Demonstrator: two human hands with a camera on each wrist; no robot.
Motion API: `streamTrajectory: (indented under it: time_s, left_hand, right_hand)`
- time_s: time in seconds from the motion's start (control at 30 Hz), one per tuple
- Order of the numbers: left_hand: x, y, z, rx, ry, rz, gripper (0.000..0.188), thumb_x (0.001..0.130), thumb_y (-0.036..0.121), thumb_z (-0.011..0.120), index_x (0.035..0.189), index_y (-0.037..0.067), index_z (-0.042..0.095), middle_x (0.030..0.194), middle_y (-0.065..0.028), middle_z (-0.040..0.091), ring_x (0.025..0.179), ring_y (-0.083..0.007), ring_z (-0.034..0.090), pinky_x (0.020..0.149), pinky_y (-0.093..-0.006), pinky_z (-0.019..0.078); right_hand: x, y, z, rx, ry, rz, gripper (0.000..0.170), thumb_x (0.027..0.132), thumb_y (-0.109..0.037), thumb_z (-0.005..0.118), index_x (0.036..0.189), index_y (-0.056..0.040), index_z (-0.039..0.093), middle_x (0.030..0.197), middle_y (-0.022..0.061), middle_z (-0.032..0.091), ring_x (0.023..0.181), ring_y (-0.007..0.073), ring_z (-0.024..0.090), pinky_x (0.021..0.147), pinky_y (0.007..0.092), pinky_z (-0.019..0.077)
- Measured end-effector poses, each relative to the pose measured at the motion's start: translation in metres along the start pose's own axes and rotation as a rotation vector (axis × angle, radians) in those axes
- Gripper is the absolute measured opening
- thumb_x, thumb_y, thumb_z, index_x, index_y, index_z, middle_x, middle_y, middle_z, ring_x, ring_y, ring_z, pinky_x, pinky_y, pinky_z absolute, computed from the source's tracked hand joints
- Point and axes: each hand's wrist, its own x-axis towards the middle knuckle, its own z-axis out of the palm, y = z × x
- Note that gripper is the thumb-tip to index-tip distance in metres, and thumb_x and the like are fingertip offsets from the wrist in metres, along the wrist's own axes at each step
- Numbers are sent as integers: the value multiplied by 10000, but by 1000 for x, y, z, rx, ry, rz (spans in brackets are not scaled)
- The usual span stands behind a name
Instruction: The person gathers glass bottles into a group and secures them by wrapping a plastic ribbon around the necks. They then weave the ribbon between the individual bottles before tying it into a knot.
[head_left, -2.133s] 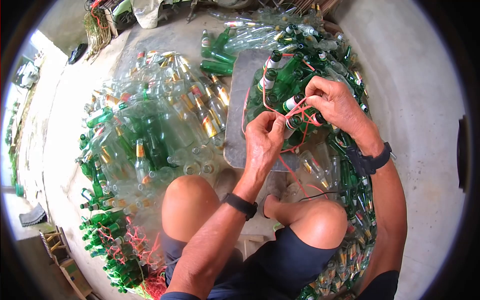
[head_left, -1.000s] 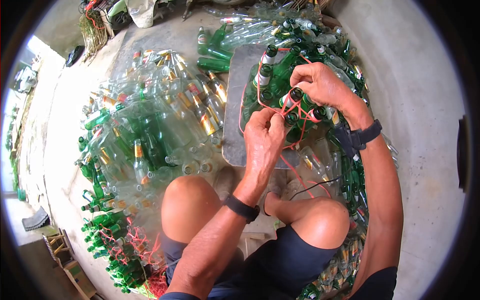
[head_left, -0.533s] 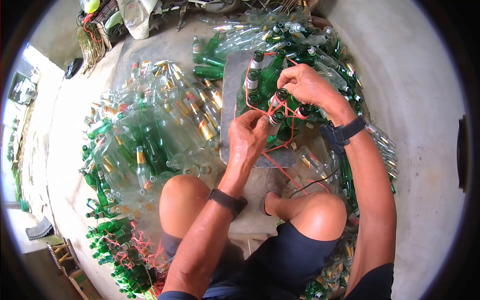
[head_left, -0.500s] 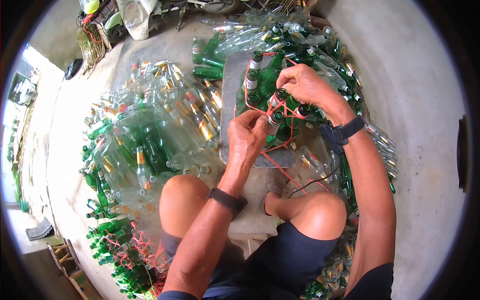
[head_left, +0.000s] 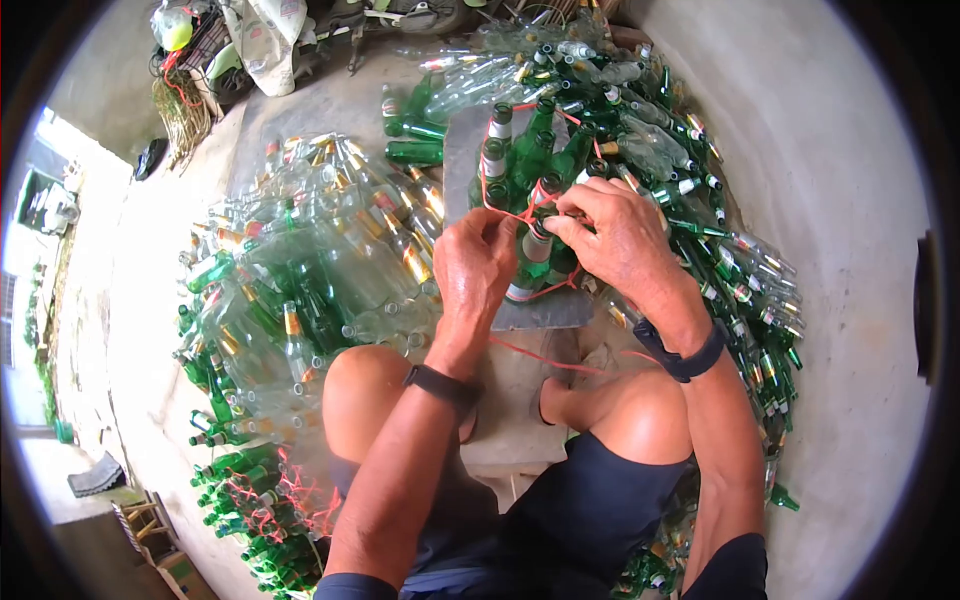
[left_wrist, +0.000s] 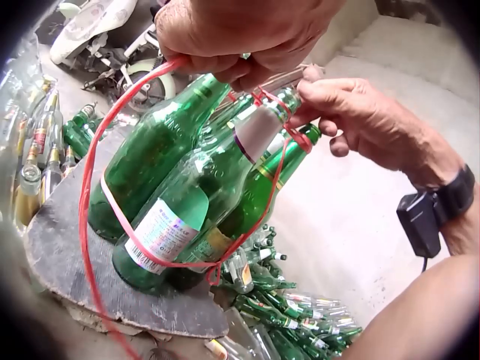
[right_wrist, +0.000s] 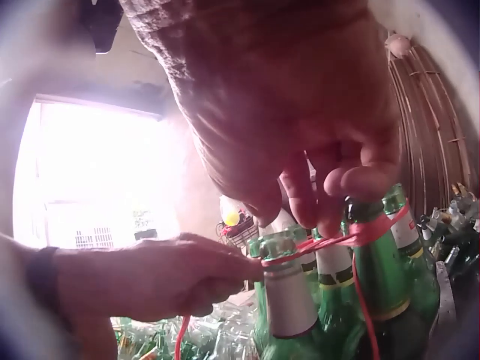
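Observation:
Green glass bottles (head_left: 535, 160) stand upright in a tight bundle on a dark grey board (head_left: 545, 316) in front of the knees. Red plastic twine (left_wrist: 85, 217) runs around their bodies and loops between the necks. My left hand (head_left: 475, 265) pinches the twine beside the nearest bottle's neck; in the left wrist view the strand drops from under its fingers. At the opposite side of that neck, my right hand (head_left: 630, 245) has bent fingers and thumb on the twine. In the right wrist view its fingertips (right_wrist: 328, 227) meet the red strand just above the bottle mouths.
Clear and green bottles (head_left: 330, 250) lie heaped on the left, with more bottles (head_left: 730, 270) along the right wall. Twine-tied green bottles (head_left: 255, 500) lie at the lower left. A motorbike (left_wrist: 112, 45) stands behind the board. Loose twine (head_left: 545, 358) trails past the feet.
My right hand has come down and nearer to my left hand, reaching the nearest bottle's neck. My left hand keeps its pinch on the twine. The head view has shifted slightly.

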Motion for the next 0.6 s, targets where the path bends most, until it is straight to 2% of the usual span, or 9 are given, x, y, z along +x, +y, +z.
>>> streamTrajectory:
  time_s: [0.07,0.1,0.2,0.23,0.27,0.33,0.4,0.43,0.6]
  left_hand:
    - [5,5,-8,89,-74,17,234,895,209,717,987,0,770,809,-216,735,778,-360,742,718,-426,557]
    - [7,7,-10,97,-81,23,220,870,201,709,962,14,777,817,-212,738,785,-370,741,719,-431,559]
    - [14,13,-18,165,-127,98,211,851,202,693,924,24,780,826,-210,738,790,-378,740,719,-441,561]
    - [14,11,-13,177,-67,175,224,841,199,722,915,-5,774,703,-141,715,637,-207,699,632,-354,528]
    - [18,11,-13,177,-74,182,224,841,199,722,915,-5,774,703,-141,715,637,-207,699,632,-354,528]
    - [29,16,-24,342,-206,183,214,835,197,720,917,7,775,706,-142,712,643,-230,704,641,-357,533]
    - [32,17,-29,378,-211,235,204,830,193,719,909,13,774,704,-142,707,638,-237,701,640,-358,533]
    - [32,19,-31,365,-236,234,201,827,188,719,905,11,772,707,-145,709,636,-234,701,637,-358,533]
    - [39,18,-31,321,-291,238,182,822,164,714,904,12,772,712,-148,711,627,-217,696,629,-350,532]
  right_hand:
    - [-5,3,6,59,76,-17,128,895,-147,704,878,-22,683,848,176,671,772,406,653,710,471,531]
    - [-7,-2,-1,200,30,108,100,896,-115,685,891,-15,676,848,181,668,761,397,656,690,447,526]
    - [-12,2,-5,253,18,116,98,881,-96,677,914,-4,670,848,190,662,758,389,668,680,441,521]
    - [-13,3,-5,252,26,122,98,881,-96,677,914,-4,670,848,190,662,758,389,668,680,441,521]
    - [-14,4,-3,230,27,120,106,863,-104,689,912,-10,676,865,178,659,783,380,669,701,444,526]
    - [-13,1,-1,217,36,110,115,846,-111,701,910,-17,682,882,166,656,808,370,671,722,447,531]
    - [-14,-6,3,44,147,20,120,812,-134,723,888,-46,695,922,133,634,887,353,657,780,455,540]
    - [-14,-5,8,-58,143,11,174,776,-189,776,887,-72,711,938,101,611,947,332,617,827,443,534]
    - [-13,-6,22,-269,166,-47,349,685,-279,864,941,-80,735,936,73,602,957,291,551,824,420,516]
